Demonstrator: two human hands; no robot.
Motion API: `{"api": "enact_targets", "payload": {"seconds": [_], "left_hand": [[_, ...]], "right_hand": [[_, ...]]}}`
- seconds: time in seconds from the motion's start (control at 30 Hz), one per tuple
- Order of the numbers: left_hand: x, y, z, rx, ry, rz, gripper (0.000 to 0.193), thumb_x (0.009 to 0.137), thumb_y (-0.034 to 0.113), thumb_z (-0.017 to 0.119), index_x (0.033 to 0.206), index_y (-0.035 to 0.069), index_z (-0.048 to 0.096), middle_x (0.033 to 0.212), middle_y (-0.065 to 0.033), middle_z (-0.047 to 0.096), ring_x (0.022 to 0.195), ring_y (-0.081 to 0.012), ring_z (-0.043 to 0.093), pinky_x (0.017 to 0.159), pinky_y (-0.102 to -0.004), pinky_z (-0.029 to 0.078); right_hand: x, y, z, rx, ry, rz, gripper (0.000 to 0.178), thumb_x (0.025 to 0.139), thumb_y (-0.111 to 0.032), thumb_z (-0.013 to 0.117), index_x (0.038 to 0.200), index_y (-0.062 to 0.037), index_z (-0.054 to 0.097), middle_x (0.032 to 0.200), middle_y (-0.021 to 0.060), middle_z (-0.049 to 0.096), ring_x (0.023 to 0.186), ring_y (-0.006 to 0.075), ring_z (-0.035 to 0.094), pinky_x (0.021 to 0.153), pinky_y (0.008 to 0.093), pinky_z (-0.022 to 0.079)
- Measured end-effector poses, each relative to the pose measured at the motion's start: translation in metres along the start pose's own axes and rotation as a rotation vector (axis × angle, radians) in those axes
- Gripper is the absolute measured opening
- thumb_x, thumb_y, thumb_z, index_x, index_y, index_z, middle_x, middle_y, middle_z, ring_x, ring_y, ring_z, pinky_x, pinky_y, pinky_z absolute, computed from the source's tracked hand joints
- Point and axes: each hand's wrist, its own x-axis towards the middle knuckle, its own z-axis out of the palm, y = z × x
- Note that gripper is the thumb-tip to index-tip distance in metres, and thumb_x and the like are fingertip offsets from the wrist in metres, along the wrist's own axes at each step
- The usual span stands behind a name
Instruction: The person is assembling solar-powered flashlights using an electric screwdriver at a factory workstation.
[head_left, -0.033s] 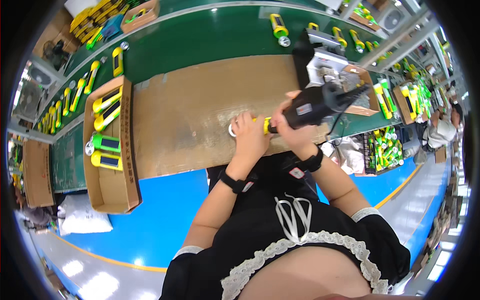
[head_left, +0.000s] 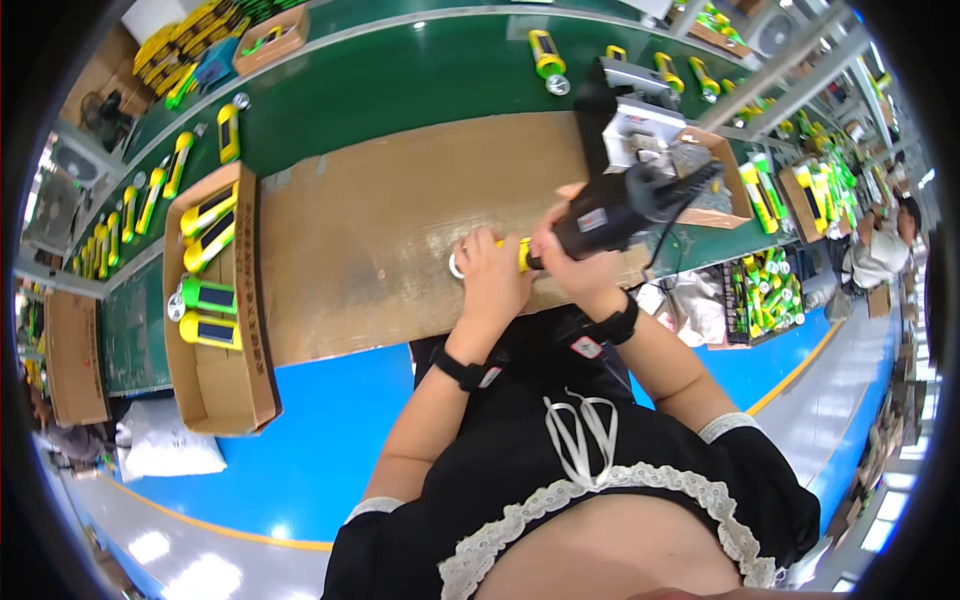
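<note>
Yellow flashlight [head_left: 524,255], mostly hidden by left hand [head_left: 493,275]

My left hand [head_left: 493,278] steadies a yellow flashlight [head_left: 523,254], a white ring [head_left: 454,268] showing just left of my fingers. My right hand [head_left: 570,255] grips a black power tool [head_left: 600,218], its nose against or very near the flashlight's right end. Under my fingers lies a cardboard sheet [head_left: 400,220]. Well to their left, an open carton [head_left: 222,390] holds 4 flashlights [head_left: 212,331], 3 yellow and 1 green. Beyond my right fingers sits a box [head_left: 739,192] with small grey parts [head_left: 692,158].
</note>
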Motion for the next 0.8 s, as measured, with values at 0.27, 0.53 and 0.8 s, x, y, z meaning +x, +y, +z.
{"api": "enact_targets", "payload": {"seconds": [0.27, 0.53, 0.8], "left_hand": [[0.000, 0.003, -0.010, 0.050, -0.065, 0.035, 0.048, 0.061, 0.022, 0.079, 0.102, 0.007, 0.060, 0.100, -0.0137, 0.051, 0.099, -0.0319, 0.047, 0.089, -0.0455, 0.033], [0.006, -0.002, -0.013, -0.001, -0.219, 0.067, 0.049, 0.067, 0.016, 0.074, 0.111, 0.007, 0.055, 0.106, -0.0167, 0.049, 0.103, -0.0349, 0.045, 0.091, -0.0452, 0.033], [0.003, -0.009, -0.022, -0.070, -0.366, 0.063, 0.058, 0.067, 0.007, 0.070, 0.120, 0.007, 0.047, 0.113, -0.0184, 0.046, 0.106, -0.0370, 0.043, 0.093, -0.0453, 0.031]], "right_hand": [[0.011, -0.026, -0.011, 0.070, 0.044, -0.045, 0.055, 0.076, 0.005, 0.062, 0.126, 0.0008, 0.039, 0.080, 0.0032, 0.057, 0.071, 0.0086, 0.055, 0.065, 0.0233, 0.046], [0.085, -0.066, -0.113, -0.069, 0.421, -0.300, 0.054, 0.079, 0.007, 0.055, 0.128, 0.0079, 0.031, 0.071, 0.0075, 0.056, 0.060, 0.0150, 0.057, 0.059, 0.0283, 0.049], [0.124, 0.001, -0.160, -0.062, 0.472, -0.290, 0.050, 0.078, 0.006, 0.059, 0.125, 0.0027, 0.040, 0.072, 0.0049, 0.057, 0.060, 0.0114, 0.056, 0.058, 0.0264, 0.048]]}}
